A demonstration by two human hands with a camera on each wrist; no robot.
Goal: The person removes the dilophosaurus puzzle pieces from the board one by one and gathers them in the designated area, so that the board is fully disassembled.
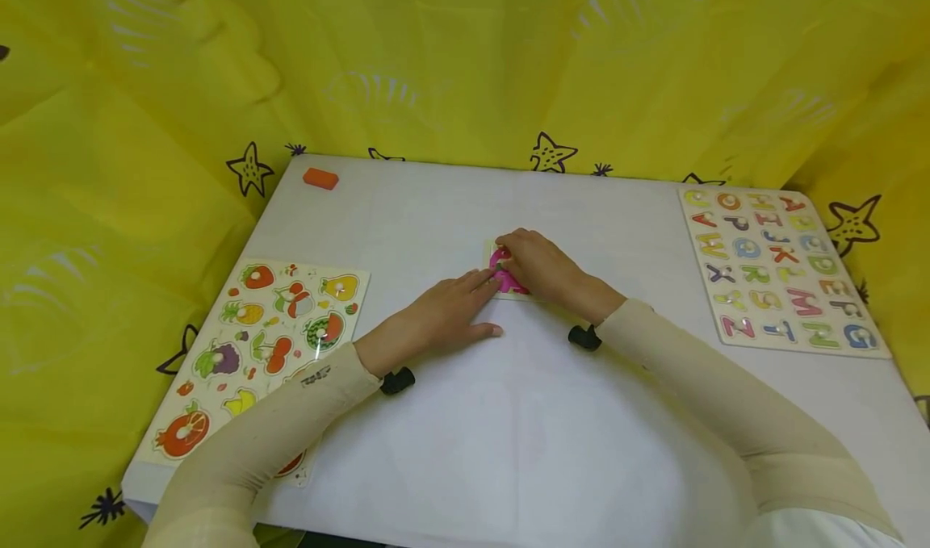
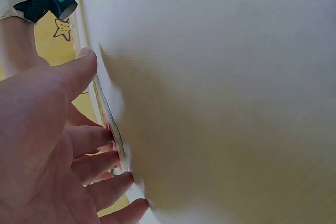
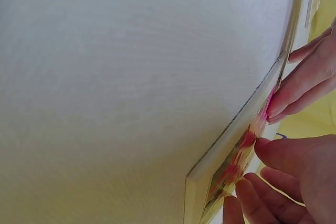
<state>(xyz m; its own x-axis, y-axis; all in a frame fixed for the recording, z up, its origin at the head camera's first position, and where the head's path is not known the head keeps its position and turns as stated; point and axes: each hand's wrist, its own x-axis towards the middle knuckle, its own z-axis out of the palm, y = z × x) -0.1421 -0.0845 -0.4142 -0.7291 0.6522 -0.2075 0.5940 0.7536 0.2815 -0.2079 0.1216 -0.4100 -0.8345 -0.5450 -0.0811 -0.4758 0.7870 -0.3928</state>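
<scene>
A small pale wooden puzzle board (image 1: 490, 251) lies mid-table with a pink puzzle piece (image 1: 507, 283) on it. My left hand (image 1: 454, 310) comes in from the left, fingers straight, its fingertips resting on the board's left side and the pink piece. The thumb stands apart over the white table. From the right, my right hand (image 1: 548, 272) bends over the board and covers part of it. In the right wrist view its thumb and curled fingertips (image 3: 247, 187) pinch at the pink piece, close on the board's face (image 3: 195, 192).
A fruit puzzle board (image 1: 356, 286) lies at the left, partly under my left forearm. An alphabet puzzle board (image 1: 734, 334) lies at the right. An orange block (image 1: 320, 178) sits near the far left corner. A yellow patterned curtain (image 1: 450, 64) hangs behind the white table (image 1: 508, 451).
</scene>
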